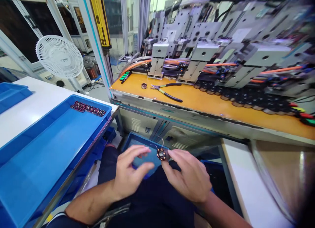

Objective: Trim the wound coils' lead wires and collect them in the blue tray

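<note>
Between the thumb and fingers of my right hand is a small round motor stator with copper windings and a dark centre. Thin wire ends stick up from its top. My left hand is just to the left of it, thumb and fingers apart, with nothing in its grasp. Both hands are above my lap. On the orange bench ahead, cutting pliers with black and yellow handles lie open. One more stator sits to the left of their jaws.
A blue tray on the white table at left has several stators at its far end. Another blue tray is below my hands. Machine fixtures line the bench's back, with a row of dark parts before them. A white fan stands left.
</note>
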Demonstrator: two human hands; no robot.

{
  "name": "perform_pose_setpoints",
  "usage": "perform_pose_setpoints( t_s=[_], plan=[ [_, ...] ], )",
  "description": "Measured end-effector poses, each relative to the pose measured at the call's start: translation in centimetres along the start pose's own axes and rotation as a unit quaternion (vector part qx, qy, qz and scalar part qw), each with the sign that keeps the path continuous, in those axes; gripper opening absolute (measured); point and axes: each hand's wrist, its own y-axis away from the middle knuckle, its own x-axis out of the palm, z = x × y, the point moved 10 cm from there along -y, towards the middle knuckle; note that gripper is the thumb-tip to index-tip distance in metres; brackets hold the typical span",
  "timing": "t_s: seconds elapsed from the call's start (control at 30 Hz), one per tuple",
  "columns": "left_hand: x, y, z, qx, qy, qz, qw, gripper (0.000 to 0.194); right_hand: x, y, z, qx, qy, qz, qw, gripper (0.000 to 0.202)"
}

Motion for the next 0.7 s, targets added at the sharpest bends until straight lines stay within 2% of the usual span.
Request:
perform_pose_setpoints(
  t_s=[0.03, 0.1, 0.2, 0.27, 0.33, 0.43, 0.5, 0.57, 0.63, 0.7],
  plan=[
    [0.4, 0.2, -1.7, 0.053, -0.034, 0.026, 0.998, 0.043, 0.0, 0.1, 0.1, -0.017, -0.006, 0.0, 1.0, 0.021],
    [1.1, 0.2, -4.0, 0.111, -0.072, 0.056, 0.99, 0.053, 0.1, 0.4, 0.7, -0.056, -0.019, 0.011, 0.998, 0.019],
    [1.6, -0.6, -5.3, 0.125, -0.081, 0.088, 0.985, 0.041, 0.0, 1.0, 1.7, -0.085, -0.027, 0.021, 0.996, 0.019],
    [1.7, -1.1, -5.5, 0.128, -0.08, 0.107, 0.983, 0.032, -0.1, 1.2, 1.4, -0.042, -0.054, 0.034, 0.997, 0.025],
    [1.7, -1.2, -5.6, 0.137, -0.089, 0.117, 0.98, 0.031, 0.0, 1.1, 0.8, 0.022, -0.11, 0.058, 0.992, 0.029],
    [1.5, -1.0, -5.6, 0.154, -0.096, 0.125, 0.975, 0.034, 0.2, 0.7, 0.5, 0.088, -0.22, 0.08, 0.968, 0.023],
    [1.5, -0.9, -5.1, 0.127, -0.061, 0.133, 0.981, 0.034, 0.3, 0.6, 0.0, 0.138, -0.276, 0.071, 0.949, 0.024],
    [1.7, -1.0, -3.8, 0.052, 0.015, 0.145, 0.988, 0.03, 0.6, 0.7, -0.6, 0.188, -0.308, 0.063, 0.931, 0.024],
    [2.0, -0.9, -2.5, -0.024, 0.092, 0.154, 0.983, 0.025, 1.1, 1.1, -1.1, 0.221, -0.323, 0.067, 0.918, 0.02],
    [2.1, -0.8, -2.1, -0.051, 0.123, 0.159, 0.978, 0.021, 1.6, 1.9, -1.7, 0.251, -0.336, 0.08, 0.904, 0.014]
  ],
)
